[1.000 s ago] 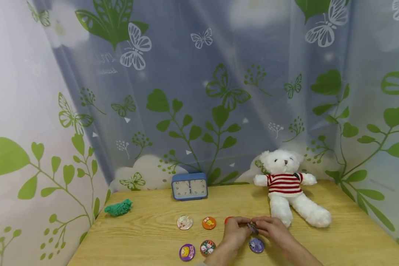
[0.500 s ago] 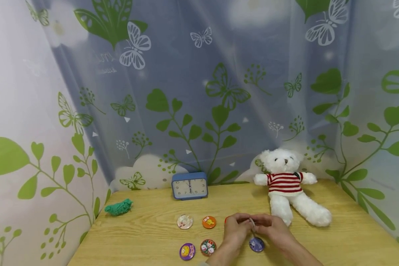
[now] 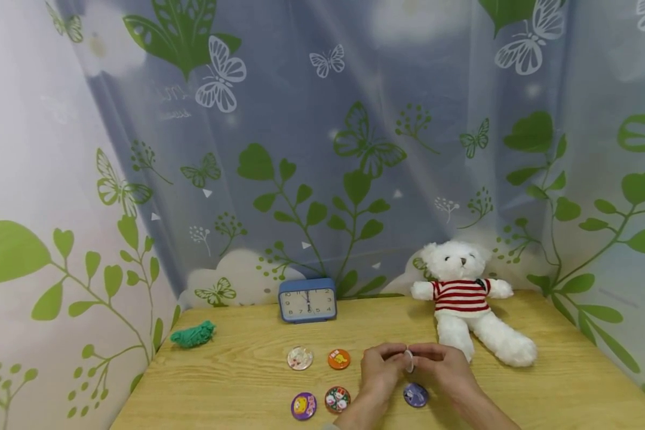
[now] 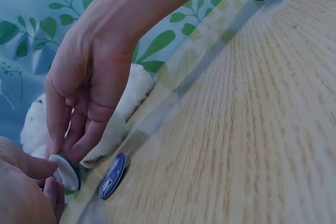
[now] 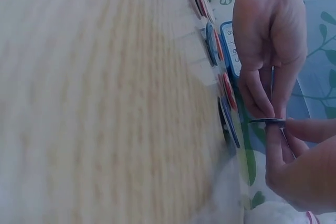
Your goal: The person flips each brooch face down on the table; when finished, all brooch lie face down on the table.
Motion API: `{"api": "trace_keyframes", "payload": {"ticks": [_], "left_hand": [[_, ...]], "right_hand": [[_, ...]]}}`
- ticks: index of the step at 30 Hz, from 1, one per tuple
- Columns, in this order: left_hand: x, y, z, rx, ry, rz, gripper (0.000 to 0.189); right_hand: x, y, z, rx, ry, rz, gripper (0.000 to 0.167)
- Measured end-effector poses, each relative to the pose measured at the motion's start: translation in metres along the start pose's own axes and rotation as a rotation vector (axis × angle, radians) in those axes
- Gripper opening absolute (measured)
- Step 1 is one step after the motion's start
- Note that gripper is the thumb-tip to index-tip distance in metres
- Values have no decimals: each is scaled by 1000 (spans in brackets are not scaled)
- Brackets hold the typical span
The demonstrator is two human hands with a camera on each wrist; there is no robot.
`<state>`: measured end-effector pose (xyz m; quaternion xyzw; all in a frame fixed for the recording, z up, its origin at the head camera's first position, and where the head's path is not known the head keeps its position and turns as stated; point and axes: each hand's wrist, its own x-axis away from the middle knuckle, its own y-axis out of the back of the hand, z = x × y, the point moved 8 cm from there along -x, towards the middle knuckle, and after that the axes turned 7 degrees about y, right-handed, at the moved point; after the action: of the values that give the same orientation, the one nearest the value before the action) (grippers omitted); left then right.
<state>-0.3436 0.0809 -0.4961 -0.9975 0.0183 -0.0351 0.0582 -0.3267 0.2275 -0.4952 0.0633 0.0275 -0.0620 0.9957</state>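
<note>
Both hands meet over the right part of the wooden table, with a round badge (image 3: 409,361) between their fingertips. My left hand (image 3: 378,373) pinches it from the left, and my right hand (image 3: 446,373) pinches the opposite side. In the head view the badge stands nearly edge-on; its pale face (image 4: 65,172) shows in the left wrist view, while the right wrist view has it as a thin disc (image 5: 266,120). Just below the hands, a purple-blue badge (image 3: 416,395) lies on the table. Fingers cover part of the held badge.
Left of the hands lie a pale badge (image 3: 300,358), an orange badge (image 3: 339,359), a purple badge (image 3: 303,406) and a dark patterned badge (image 3: 337,399). Behind are a blue clock (image 3: 307,300) and a white teddy bear (image 3: 462,298). A green bundle (image 3: 193,334) lies far left.
The held badge has turned between the fingers, from its dark patterned face to a pale, near edge-on side. The red badge edge beside my left hand is now hidden in the head view.
</note>
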Motion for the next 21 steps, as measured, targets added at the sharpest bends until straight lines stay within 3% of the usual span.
{"api": "trace_keyframes", "payload": {"ticks": [7,14,21], "left_hand": [[-1,1,-4,-8,-24,-15,22],[-2,8,-7,-126,-50,-59,19],[-5,8,-2,-88,-45,-7,20]], "right_hand": [[1,-3,0,-72,10,-22,32],[2,-4,-1,-100,-20,-27,34],[0,4,-4,-54,-37,-70,30]]}}
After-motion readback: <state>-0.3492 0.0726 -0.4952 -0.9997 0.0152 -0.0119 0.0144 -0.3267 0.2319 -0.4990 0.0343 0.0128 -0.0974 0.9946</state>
